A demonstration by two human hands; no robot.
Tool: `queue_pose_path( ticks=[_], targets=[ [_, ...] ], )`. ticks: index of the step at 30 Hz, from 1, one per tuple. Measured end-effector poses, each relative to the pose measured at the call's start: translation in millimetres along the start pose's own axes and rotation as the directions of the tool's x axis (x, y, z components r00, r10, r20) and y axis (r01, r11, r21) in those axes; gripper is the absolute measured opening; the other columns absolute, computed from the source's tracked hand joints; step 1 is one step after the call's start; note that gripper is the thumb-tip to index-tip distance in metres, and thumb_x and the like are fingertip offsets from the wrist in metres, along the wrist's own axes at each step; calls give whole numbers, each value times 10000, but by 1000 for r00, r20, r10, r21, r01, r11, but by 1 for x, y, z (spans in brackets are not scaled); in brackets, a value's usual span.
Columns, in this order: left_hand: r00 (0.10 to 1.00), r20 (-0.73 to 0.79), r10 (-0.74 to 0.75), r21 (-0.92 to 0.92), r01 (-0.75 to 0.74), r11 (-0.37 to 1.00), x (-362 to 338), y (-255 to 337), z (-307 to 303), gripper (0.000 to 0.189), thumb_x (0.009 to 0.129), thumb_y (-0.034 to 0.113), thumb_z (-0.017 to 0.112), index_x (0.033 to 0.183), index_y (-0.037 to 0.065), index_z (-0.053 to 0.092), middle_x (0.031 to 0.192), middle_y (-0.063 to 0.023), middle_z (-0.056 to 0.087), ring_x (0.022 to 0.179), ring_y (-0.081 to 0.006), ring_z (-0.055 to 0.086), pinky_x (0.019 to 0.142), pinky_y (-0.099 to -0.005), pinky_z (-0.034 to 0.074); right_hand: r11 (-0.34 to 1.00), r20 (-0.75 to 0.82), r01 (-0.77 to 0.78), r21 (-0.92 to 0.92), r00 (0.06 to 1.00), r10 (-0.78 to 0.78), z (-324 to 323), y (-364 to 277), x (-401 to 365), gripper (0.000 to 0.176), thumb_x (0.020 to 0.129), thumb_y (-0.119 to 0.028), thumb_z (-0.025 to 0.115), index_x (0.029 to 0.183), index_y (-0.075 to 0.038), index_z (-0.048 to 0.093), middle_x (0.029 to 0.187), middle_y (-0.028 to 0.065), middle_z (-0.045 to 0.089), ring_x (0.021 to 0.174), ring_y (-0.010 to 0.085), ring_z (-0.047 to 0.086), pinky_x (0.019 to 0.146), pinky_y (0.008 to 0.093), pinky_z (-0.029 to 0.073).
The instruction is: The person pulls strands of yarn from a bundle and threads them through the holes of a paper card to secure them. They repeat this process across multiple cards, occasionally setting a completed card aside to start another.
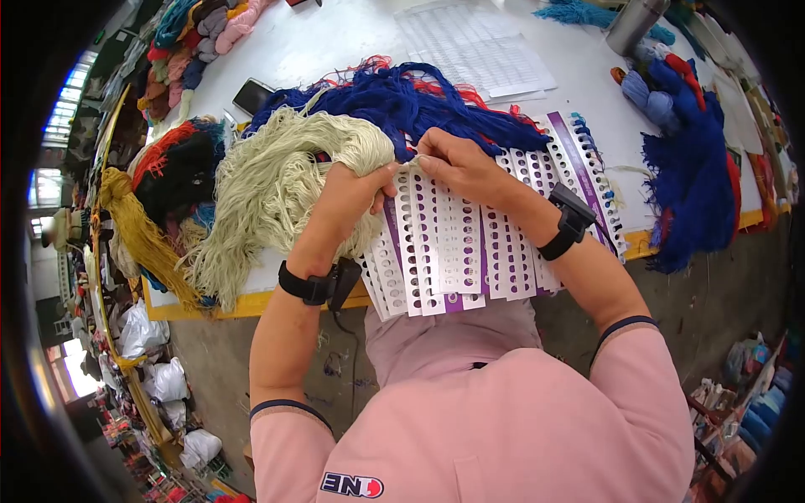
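Evidently, my left hand (356,189) gripped the pale yarn (277,172) along the table's (352,38) near edge | my right hand (465,172) pinched what looked like its strand | risk: a hard tug, loose ends snagging, could have dragged the punched cards (459,243) over that edge

The yarn (281,168), pale green, is piled in loose, tangled strands at ten o'clock of the view's centre, its frayed tail spread toward eight o'clock. Its bunched end is held by the left hand (356,191); a thin strand is pinched by the right hand (459,168). White, purple-banded cards (459,247), punched with round holes, are fanned, overlapping, between three and four o'clock from it.
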State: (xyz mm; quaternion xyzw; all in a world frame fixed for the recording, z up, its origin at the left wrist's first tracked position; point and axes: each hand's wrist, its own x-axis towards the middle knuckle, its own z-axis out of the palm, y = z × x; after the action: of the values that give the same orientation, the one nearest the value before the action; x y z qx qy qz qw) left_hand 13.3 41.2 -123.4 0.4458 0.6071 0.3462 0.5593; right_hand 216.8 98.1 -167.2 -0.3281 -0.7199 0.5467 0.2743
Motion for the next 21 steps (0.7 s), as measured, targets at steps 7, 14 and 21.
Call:
queue_pose_path(
  ticks=[7,14,21],
  targets=[
    [998,50,-48,-131,55,990,2,11,-14,170,893,185,679,948,29,642,694,-4,582,492,-67,491,436,-204,365,994,34,-26,-108,999,29,-2,-5,3,174,929,-169,621,1018,-45,537,825,21,555,723,97,507,655,268,430],
    [985,175,12,-737,123,665,-21,1,-163,134,950,135,590,909,8,600,649,21,523,500,-53,483,420,-191,370,937,-2,140,-321,989,-148,4,-2,-2,298,829,-128,706,1067,-42,548,938,79,593,751,178,537,704,305,452],
    [806,-588,60,-611,-492,620,-29,47,-294,310,828,-45,636,1131,-66,578,697,22,533,538,-53,459,487,-190,390,993,45,-25,-118,999,31,-7,-10,1,181,847,-107,693,971,-16,598,843,69,640,777,139,610,708,280,486]
  ],
)
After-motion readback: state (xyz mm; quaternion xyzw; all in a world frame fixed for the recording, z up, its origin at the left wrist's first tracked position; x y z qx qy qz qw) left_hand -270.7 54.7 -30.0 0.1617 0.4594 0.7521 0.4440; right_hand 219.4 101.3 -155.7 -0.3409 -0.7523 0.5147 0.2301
